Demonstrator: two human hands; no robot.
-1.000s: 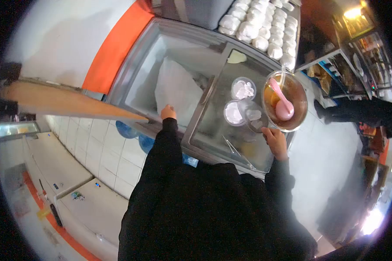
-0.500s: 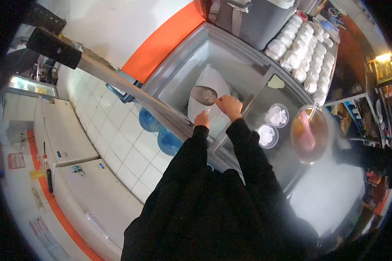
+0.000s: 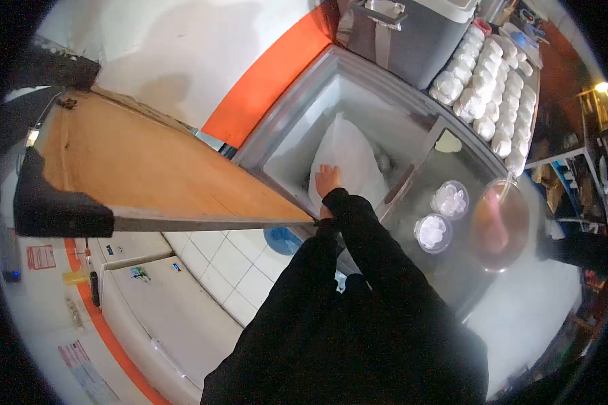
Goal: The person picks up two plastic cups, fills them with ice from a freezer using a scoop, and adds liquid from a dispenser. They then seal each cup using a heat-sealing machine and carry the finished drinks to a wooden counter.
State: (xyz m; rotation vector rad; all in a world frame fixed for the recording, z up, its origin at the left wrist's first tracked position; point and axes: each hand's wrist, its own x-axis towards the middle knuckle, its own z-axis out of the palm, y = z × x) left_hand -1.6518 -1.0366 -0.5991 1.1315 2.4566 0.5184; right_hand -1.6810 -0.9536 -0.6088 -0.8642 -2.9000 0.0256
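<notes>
My right hand (image 3: 328, 179) reaches into the open chest freezer (image 3: 292, 152), fingers stretched out over a large whitish bag (image 3: 350, 152). No scoop shows in that hand. My left hand (image 3: 325, 213) is mostly covered by my right sleeve, close to the freezer's front rim and the end of a brown panel (image 3: 182, 169); I cannot tell what it holds. A greyish object (image 3: 384, 160) lies beside the bag inside the freezer. To the right, two clear cups of ice, the farther cup (image 3: 450, 200) and the nearer cup (image 3: 433, 233), stand on the closed lid section (image 3: 422, 182).
A bowl (image 3: 479, 236) with a pink ladle (image 3: 496, 219) sits right of the cups. Rows of white wrapped bundles (image 3: 486, 88) lie behind, beside a grey cooler box (image 3: 412, 47). A blue bottle (image 3: 282, 240) stands on the tiled floor, left of the freezer.
The metal scoop with ice has left my right hand, which now reaches over the bag. The brown panel now shows its broad face on the left. The camera view has shifted.
</notes>
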